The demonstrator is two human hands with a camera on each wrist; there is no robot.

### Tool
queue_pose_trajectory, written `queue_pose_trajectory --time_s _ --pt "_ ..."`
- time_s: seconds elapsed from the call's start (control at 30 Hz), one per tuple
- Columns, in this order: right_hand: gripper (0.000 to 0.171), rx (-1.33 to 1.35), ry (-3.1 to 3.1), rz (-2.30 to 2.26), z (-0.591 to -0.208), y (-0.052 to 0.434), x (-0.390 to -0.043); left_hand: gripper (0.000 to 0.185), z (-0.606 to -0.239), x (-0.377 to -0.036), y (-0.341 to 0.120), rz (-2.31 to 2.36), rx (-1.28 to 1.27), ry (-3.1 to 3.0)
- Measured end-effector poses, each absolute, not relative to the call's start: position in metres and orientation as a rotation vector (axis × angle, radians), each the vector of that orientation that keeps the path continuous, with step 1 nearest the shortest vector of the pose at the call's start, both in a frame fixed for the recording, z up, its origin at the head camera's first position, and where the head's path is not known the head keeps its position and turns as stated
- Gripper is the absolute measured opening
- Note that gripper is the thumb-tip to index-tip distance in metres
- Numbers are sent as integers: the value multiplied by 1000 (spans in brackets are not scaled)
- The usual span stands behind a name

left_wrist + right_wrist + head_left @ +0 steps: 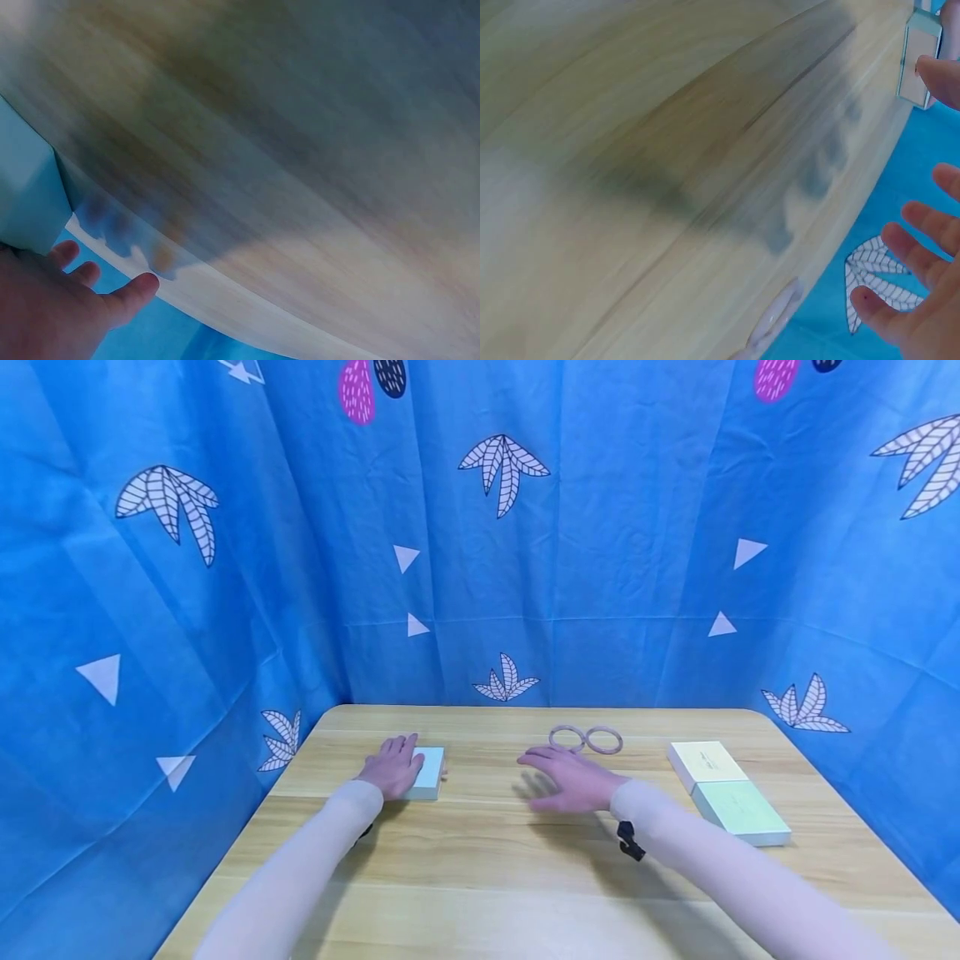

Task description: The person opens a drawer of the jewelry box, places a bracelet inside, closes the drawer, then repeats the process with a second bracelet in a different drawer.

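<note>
My left hand (393, 767) is at the left side of a small light-blue box (427, 774), with its thumb side against it. In the left wrist view, the fingers (135, 294) extend loosely past the box (30, 180). A small pinkish bit shows at the box's right side, too small to identify. My right hand (573, 781) hovers over the table with fingers spread and holds nothing; the right wrist view shows its fingers (930, 225) apart. Two thin mauve rings, a left ring (566, 737) and a right ring (603, 740), lie side by side just behind it.
At the right of the wooden table (480, 877) lie a cream box (707, 762) and a pale green box (742, 810), end to end. A blue patterned curtain (630, 568) stands behind the table and at both sides.
</note>
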State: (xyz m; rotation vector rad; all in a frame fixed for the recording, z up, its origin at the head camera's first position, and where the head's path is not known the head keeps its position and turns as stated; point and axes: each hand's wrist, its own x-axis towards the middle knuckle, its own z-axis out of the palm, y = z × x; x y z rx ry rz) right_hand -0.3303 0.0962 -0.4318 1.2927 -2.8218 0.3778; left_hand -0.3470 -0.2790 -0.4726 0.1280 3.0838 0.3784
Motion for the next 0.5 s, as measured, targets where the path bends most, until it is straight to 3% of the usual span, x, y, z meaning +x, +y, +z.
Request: queue_pose_trajectory --time_s 0.5 --pt "77 1224 -2790 346 -421 145 -316 69 -476 -348 -280 391 131 3087"
